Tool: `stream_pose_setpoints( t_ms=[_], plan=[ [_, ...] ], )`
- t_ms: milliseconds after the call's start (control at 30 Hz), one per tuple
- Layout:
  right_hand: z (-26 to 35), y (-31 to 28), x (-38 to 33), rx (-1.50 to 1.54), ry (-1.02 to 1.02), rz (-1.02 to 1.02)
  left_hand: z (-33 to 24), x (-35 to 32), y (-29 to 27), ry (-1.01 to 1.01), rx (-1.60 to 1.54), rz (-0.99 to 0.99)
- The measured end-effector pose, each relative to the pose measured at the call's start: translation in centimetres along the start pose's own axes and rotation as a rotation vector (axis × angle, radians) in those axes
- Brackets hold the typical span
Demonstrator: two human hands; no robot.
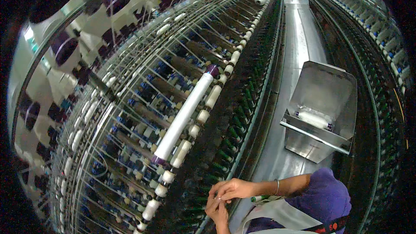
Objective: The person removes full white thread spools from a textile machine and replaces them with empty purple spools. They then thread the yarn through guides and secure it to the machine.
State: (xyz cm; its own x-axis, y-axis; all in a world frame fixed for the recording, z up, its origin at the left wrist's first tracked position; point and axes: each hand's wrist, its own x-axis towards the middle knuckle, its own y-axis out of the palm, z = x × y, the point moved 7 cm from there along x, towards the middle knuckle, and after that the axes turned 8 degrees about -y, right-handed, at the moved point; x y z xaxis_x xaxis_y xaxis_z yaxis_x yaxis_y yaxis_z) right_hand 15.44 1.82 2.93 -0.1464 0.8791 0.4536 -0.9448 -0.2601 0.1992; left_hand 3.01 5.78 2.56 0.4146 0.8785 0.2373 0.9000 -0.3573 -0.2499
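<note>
Head view: the left hand [213, 209] and the right hand [232, 188] are brought together with fingertips pinched close; whether a thread or other small item is grasped in the grip cannot be told. A green-ended tube [260, 199] is seen just below the right forearm [265, 188]; green bobbins [235, 131] are ranked in a row beyond the hands. The handwork is judged under way and not completed, no finished result being visible; the amount left cannot be established. Farther out, a white roll with purple ends [182, 119] is laid beside short white rollers [203, 116], and another roll [313, 119] is contained in a metal bin [323, 86].
</note>
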Motion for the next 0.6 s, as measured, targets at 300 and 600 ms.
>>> stream_pose_setpoints(
  t_ms=[300, 600],
  plan=[
    [-8.1, 3.7, -8.3, 0.873, 0.28, -0.181, 2.6, -7.3, -0.2, -0.091, -0.335, 0.014],
    [-17.4, -1.3, -25.8, -0.17, 0.551, 0.09, 30.3, -25.1, 1.1, -0.912, 0.321, 1.017]
  ],
)
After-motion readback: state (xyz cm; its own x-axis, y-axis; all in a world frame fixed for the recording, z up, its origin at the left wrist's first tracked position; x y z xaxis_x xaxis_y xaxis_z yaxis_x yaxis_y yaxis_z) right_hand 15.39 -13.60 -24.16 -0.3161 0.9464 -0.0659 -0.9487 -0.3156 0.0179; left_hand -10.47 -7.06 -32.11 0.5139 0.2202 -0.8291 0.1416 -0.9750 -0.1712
